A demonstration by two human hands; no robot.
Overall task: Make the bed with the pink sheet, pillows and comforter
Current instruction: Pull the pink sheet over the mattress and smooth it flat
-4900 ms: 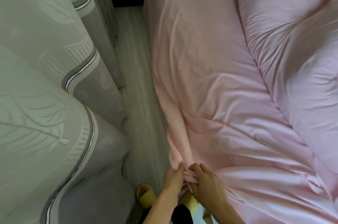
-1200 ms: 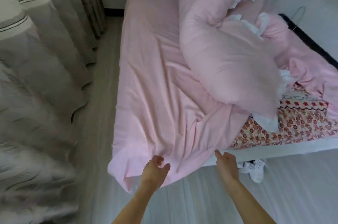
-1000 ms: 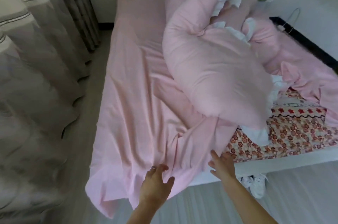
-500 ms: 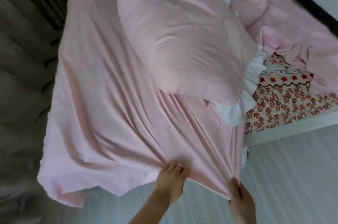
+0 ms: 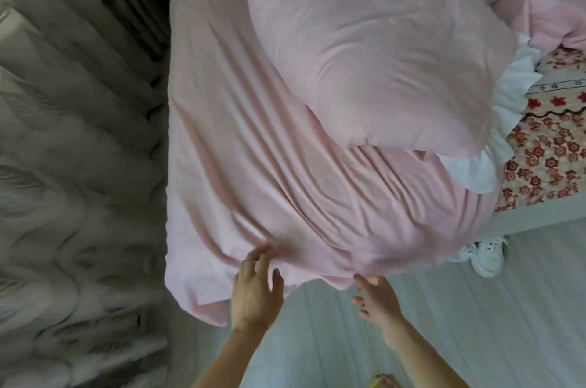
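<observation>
The pink sheet (image 5: 253, 165) covers the left part of the bed and hangs over the foot edge in folds. A bulky pink comforter (image 5: 364, 48) with a white frill lies heaped on the bed's middle and right. My left hand (image 5: 255, 289) is flat and open, its fingertips touching the sheet's hanging edge. Just below that edge hovers my right hand (image 5: 375, 302), fingers spread and holding nothing. Right of the sheet, a floral-patterned mattress cover (image 5: 548, 153) lies bare.
Grey curtains (image 5: 79, 165) hang close along the bed's left side. A white sneaker (image 5: 485, 256) lies on the pale floor under the bed's foot. A yellow slipper (image 5: 383, 381) shows at the bottom edge.
Half a second ago both hands gripped the sheet's foot edge; they have now let go and opened. The sheet has spread further right over the foot of the bed.
</observation>
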